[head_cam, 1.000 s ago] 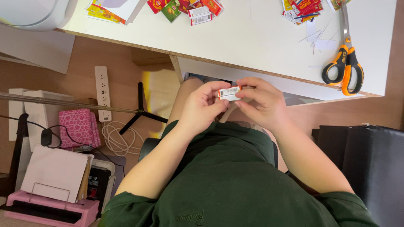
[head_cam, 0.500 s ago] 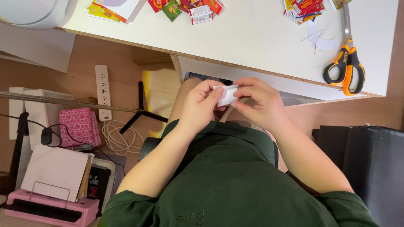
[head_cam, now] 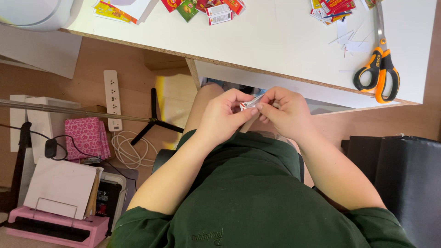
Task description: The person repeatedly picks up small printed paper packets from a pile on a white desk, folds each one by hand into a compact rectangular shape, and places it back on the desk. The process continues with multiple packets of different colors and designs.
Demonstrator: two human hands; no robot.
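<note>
My left hand (head_cam: pixel 223 118) and my right hand (head_cam: pixel 284 111) meet over my lap, just below the white table's (head_cam: pixel 275 41) front edge. Together they pinch a small white and red paper piece (head_cam: pixel 250 103) between thumbs and fingertips. The piece is mostly hidden by my fingers. Orange-handled scissors (head_cam: pixel 377 69) lie on the table to the right of my hands. Small coloured paper cut-outs (head_cam: pixel 216 8) lie at the table's far edge, with another pile (head_cam: pixel 333 9) further right beside thin white paper strips (head_cam: pixel 350 41).
On the floor at left are a white power strip (head_cam: pixel 112 98), a coiled white cable (head_cam: pixel 131 151), a pink patterned pouch (head_cam: pixel 86 138), a black tripod leg (head_cam: pixel 154 120) and a pink printer with paper (head_cam: pixel 57 220). A black seat (head_cam: pixel 399 179) is at right.
The paper piece has turned between my fingers, from lying flat with its red mark showing to edge-on and largely covered. Both hands stay at the same spot.
</note>
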